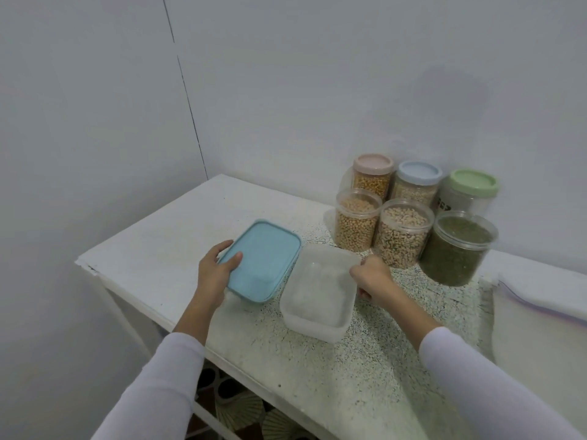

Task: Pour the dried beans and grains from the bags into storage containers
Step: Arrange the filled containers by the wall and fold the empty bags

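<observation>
**Six jars filled, one box open and empty**

We count six round jars [413,214] of beans and grains at the far right of the white table [152,249]; three of them lack lids. The clear rectangular container [320,300] near us is empty. A pale bag [536,319] lies at the right edge, contents unclear. Our left hand [216,271] grips the blue lid [262,260], lifted just left of the container; our right hand [370,276] pinches its far right rim. Nothing blocks the opening.

Zip bag [540,312] cut by right edge
</observation>
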The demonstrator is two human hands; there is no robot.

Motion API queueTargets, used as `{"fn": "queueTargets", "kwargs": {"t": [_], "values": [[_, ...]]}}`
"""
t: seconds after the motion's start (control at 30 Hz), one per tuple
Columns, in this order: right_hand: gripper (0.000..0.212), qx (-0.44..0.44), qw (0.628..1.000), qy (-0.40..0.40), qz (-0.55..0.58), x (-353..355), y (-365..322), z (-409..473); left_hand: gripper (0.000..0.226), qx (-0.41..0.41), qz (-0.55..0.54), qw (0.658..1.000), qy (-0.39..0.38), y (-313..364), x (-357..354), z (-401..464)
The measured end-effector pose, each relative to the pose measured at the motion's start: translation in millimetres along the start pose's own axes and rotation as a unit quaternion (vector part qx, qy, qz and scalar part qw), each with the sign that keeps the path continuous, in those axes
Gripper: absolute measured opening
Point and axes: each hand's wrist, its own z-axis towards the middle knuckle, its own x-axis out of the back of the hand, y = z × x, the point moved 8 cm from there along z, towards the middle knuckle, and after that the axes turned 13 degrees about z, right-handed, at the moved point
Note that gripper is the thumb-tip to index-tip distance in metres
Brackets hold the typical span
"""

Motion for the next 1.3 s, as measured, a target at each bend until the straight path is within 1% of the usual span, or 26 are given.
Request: {"fn": "queueTargets", "kwargs": {"t": [0.07,0.17,0.27,0.33,0.37,0.43,0.47,0.53,0.6,0.63,0.67,0.73,0.77,0.83,0.9,0.97,1.0,1.03,1.1,1.17,1.2,1.27,1.3], "values": [[0.008,0.014,1.0,0.019,0.008,1,3,2,0.038,0.016,0.012,1.0,0.001,-14,4,4],[0.014,0.013,0.999,0.025,0.026,-4,2,-3,0.036,0.008,0.037,0.999,-0.013,-20,-1,8],[0.016,0.002,0.998,0.028,0.053,-6,2,-7,0.04,-0.047,0.154,0.987,-0.005,-13,-10,12],[0.014,-0.004,0.997,0.026,0.072,-6,1,-9,0.046,-0.068,0.273,0.959,0.013,-13,-12,20],[0.014,-0.006,0.996,0.024,0.081,-5,1,-10,0.049,-0.06,0.333,0.941,0.017,-16,-13,24],[0.015,-0.008,0.996,0.022,0.089,-5,0,-11,0.047,-0.039,0.435,0.899,0.016,-20,-14,27],[0.016,-0.008,0.996,0.021,0.091,-5,0,-12,0.047,-0.032,0.468,0.883,0.009,-21,-15,28],[0.015,-0.01,0.995,0.016,0.097,-5,2,-12,0.047,-0.019,0.498,0.867,-0.004,-21,-17,27],[0.007,-0.007,0.995,0.014,0.098,-4,3,-12,0.047,-0.002,0.489,0.872,0.014,-13,-15,25],[0.01,0.004,0.995,0.027,0.095,1,1,-13,0.05,-0.004,0.466,0.884,0.039,-3,-14,23],[0.017,0.023,0.994,0.047,0.093,7,-2,-13,0.052,-0.019,0.43,0.9,0.074,12,-14,20],[0.025,0.068,0.987,0.096,0.105,28,-10,-17,0.05,-0.091,0.336,0.927,0.14,53,-24,7],[0.026,0.085,0.983,0.118,0.11,40,-15,-20,0.046,-0.135,0.294,0.933,0.158,75,-35,-2],[0.029,0.12,0.973,0.168,0.103,70,-23,-29,0.037,-0.22,0.224,0.936,0.159,114,-67,-24],[0.032,0.145,0.956,0.227,0.117,109,-22,-38,0.031,-0.295,0.178,0.931,0.119,145,-114,-54],[0.032,0.151,0.936,0.27,0.17,142,-8,-45,0.026,-0.336,0.164,0.926,0.055,156,-163,-85],[0.031,0.145,0.928,0.29,0.185,162,4,-49,0.025,-0.344,0.166,0.924,0.014,155,-192,-102],[0.029,0.137,0.923,0.307,0.186,176,13,-52,0.023,-0.341,0.175,0.923,-0.024,149,-216,-115],[0.024,0.118,0.92,0.342,0.152,211,33,-58,0.021,-0.315,0.21,0.919,-0.111,127,-266,-140],[0.012,0.09,0.92,0.371,0.089,248,54,-60,0.029,-0.281,0.279,0.898,-0.191,97,-312,-161],[0.008,0.068,0.919,0.385,0.054,271,69,-62,0.035,-0.267,0.322,0.881,-0.221,83,-335,-173],[0.022,0.006,0.915,0.402,-0.025,308,98,-60,0.047,-0.225,0.399,0.85,-0.261,61,-364,-186],[0.03,-0.038,0.906,0.417,-0.063,327,114,-63,0.053,-0.201,0.436,0.832,-0.279,53,-376,-193]]}}
